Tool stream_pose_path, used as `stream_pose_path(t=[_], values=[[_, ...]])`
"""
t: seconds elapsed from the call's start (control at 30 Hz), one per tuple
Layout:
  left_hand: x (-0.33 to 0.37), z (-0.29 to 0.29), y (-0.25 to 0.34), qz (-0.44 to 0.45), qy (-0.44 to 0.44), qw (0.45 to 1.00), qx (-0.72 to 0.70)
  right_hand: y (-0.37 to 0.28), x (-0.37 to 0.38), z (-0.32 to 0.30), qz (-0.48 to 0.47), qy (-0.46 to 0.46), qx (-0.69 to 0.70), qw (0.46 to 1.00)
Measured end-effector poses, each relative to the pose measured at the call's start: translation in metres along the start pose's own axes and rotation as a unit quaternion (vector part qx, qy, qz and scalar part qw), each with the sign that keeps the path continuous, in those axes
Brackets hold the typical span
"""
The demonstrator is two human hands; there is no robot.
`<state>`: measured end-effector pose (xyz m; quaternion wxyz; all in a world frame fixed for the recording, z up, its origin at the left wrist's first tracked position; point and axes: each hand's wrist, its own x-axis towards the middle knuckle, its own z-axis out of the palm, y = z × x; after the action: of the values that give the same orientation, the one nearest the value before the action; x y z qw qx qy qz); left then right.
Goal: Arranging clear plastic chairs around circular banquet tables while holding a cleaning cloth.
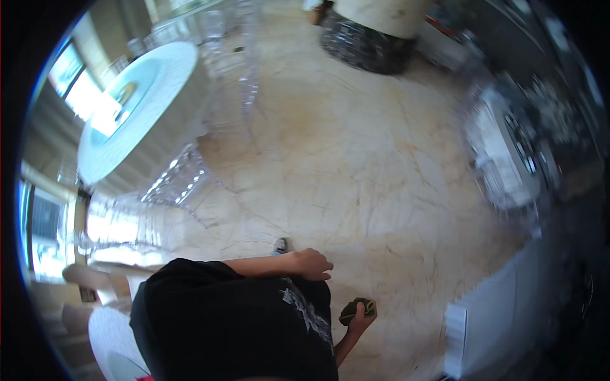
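My left forearm reaches across the front of my black shirt, and my left hand (311, 263) hangs at waist height. Its fingers are loosely bent, with a small gap at the tips, and no object shows in it. Lower and to the right, away from my body, my right hand (361, 322) is closed round a folded dark green cloth (349, 312) with lighter edges. The thumb presses on top of the cloth. Beneath both hands lies the beige marble floor (381, 209). One of my shoes (281, 245) shows just beyond the left hand.
At left stands a round table (152, 105) with a white cloth, and transparent chairs (178, 181) around it. A round column (368, 41) with a dark base is ahead. A white-draped table (499, 149) with tableware and a white pleated drape (486, 317) line the right.
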<state>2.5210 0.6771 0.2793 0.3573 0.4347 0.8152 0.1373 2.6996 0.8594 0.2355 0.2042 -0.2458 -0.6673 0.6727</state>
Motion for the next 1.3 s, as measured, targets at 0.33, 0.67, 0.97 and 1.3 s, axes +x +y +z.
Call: stream_pose_path(t=[0.33, 0.67, 0.97, 1.3], values=[[-0.095, -0.01, -0.222, -0.401, 0.24, 0.87, -0.154, -0.003, 0.139, 0.044, 0.106, -0.148, -0.063, 0.981], [-0.333, 0.116, -0.192, -0.639, 0.553, 0.434, -0.311, 0.078, 0.297, 0.265, 0.204, -0.254, -0.022, 0.945], [-0.452, 0.21, -0.247, -0.557, 0.717, 0.214, -0.36, 0.086, 0.086, 0.605, 0.191, -0.561, -0.051, 0.804], [-0.573, 0.286, -0.365, -0.54, 0.746, 0.046, -0.387, 0.113, -0.1, 0.778, 0.44, -0.574, -0.081, 0.686]])
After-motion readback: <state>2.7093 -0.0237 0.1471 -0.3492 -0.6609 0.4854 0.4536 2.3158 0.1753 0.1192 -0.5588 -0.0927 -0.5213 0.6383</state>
